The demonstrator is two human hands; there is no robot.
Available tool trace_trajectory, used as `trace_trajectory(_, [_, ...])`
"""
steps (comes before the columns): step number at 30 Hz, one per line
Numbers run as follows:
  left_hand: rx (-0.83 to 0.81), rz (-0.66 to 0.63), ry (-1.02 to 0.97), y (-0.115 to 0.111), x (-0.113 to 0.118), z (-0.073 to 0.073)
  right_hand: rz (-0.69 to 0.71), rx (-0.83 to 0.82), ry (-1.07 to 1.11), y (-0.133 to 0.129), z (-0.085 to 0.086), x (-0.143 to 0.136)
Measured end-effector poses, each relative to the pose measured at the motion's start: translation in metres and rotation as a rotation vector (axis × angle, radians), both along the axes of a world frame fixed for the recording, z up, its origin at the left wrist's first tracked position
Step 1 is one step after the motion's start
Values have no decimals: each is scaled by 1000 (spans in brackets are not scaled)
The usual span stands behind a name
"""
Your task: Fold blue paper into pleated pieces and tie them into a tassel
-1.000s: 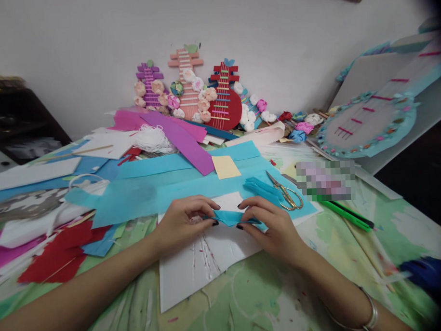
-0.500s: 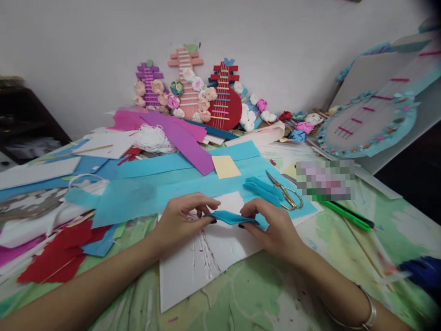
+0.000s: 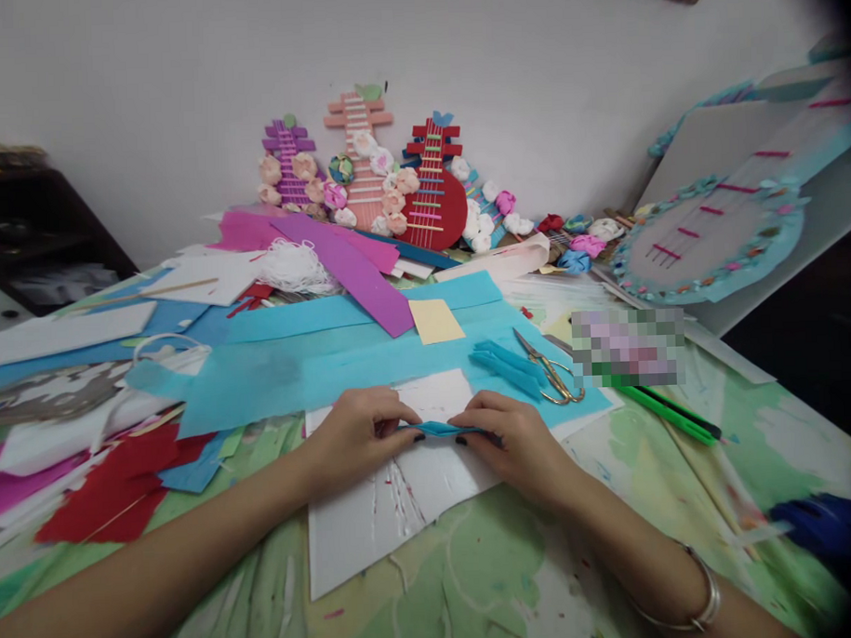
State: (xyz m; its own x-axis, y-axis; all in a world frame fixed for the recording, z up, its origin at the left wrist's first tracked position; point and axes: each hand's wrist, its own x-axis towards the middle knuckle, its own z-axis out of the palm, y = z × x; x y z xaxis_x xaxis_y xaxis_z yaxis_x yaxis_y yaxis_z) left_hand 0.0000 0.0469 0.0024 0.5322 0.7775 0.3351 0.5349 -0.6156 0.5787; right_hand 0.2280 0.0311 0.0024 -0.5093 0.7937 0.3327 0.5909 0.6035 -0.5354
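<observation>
Between my two hands stretches a narrow folded strip of blue paper (image 3: 440, 429). My left hand (image 3: 364, 439) pinches its left end with thumb and fingers. At the other end, my right hand (image 3: 514, 441) pinches it the same way. Both hands are over a white board (image 3: 356, 545) marked with streaks of what may be dried glue. Just beyond, a large turquoise paper sheet (image 3: 329, 360) lies flat. On it rest a crumpled blue paper piece (image 3: 507, 367), gold-handled scissors (image 3: 557, 379) and a small cream paper square (image 3: 436, 320).
A green cutter (image 3: 666, 411) lies to the right. Paper instrument models, among them a red one (image 3: 432, 202), lean on the wall. A purple strip (image 3: 358, 279) and white string (image 3: 294, 268) lie behind the sheet. Red paper (image 3: 110, 488) sits at left, a decorated board (image 3: 716, 234) at right.
Both hands have drawn slightly closer together and lower. The blue paper now looks narrower and flatter between them, with my right fingers closed more tightly along it.
</observation>
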Motion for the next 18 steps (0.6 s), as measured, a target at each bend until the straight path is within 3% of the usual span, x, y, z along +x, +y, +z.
trace_trajectory(13, [57, -36, 48, -1, 3, -4, 39, 138, -21, -1, -6, -5])
trace_trajectory(18, [118, -105, 17, -1, 4, -4, 61, 147, 8, 0, -4, -5])
